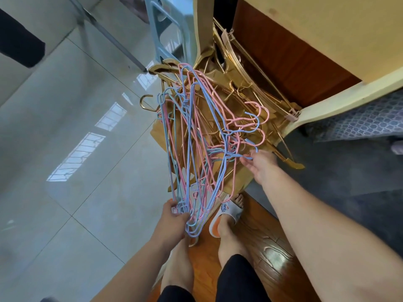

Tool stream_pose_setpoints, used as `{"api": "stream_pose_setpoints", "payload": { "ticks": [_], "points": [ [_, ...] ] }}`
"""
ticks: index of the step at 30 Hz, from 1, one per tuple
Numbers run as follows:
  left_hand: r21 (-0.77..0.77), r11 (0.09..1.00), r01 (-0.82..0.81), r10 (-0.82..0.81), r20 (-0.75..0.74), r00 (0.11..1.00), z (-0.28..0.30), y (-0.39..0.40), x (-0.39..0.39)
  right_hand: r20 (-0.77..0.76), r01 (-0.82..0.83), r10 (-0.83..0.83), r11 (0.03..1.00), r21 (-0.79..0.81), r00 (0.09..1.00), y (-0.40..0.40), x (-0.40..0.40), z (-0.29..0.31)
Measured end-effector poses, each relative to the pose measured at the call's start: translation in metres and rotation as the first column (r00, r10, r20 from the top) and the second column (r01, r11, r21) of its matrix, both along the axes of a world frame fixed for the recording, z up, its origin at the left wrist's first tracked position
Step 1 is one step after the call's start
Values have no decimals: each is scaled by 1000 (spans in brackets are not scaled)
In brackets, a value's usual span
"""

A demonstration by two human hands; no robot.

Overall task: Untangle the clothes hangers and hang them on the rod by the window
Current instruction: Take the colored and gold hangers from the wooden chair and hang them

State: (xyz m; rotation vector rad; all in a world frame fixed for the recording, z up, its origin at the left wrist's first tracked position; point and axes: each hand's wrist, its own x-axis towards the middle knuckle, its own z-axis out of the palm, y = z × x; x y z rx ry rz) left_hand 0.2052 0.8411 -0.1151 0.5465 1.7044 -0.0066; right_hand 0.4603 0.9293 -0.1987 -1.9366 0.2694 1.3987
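A tangled bundle of pink and blue wire hangers (197, 149) hangs in the air in front of me. My left hand (174, 216) grips the bundle's lower end, fingers curled round several wires. My right hand (260, 164) pinches a blue hook at the bundle's right side, where several pink and blue hooks (255, 123) stick out. Beneath the bundle a heap of gold hangers (244, 92) lies on the floor against the furniture. The rod and the window are out of view.
A cream and brown cabinet (305, 51) stands at the upper right, a pale blue plastic stool (165, 29) behind the heap. Glossy tiles (76, 127) spread left; wooden flooring (257, 236) lies under my slippered feet. A patterned cloth (366, 118) is at the right.
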Motion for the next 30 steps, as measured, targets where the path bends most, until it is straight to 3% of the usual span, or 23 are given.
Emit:
{"api": "stream_pose_setpoints", "payload": {
  "ticks": [3, 10, 15, 21, 30],
  "points": [
    [-44, 998, -34, 38, 96, 995, 0, 0, -2, 8, -39, 39, 999, -11, 999, 1, 6, -1],
    [-53, 992, 116, -105, 180, 978, 4, -2, -2, 34, -102, 103, 994, -34, 994, -4, 11, 1],
    [3, 973, 231, -228, 175, 958, 6, -2, 1, 58, -152, 154, 988, -40, 986, -9, 16, 1],
    [18, 966, 258, -255, 220, 942, 8, -2, -4, 94, -246, 252, 967, -72, 963, -13, 21, 7],
    [7, 960, 281, -279, 145, 949, 1, 5, 3, 282, -363, 437, 890, -277, 854, -11, 14, 0]
  ]
}}
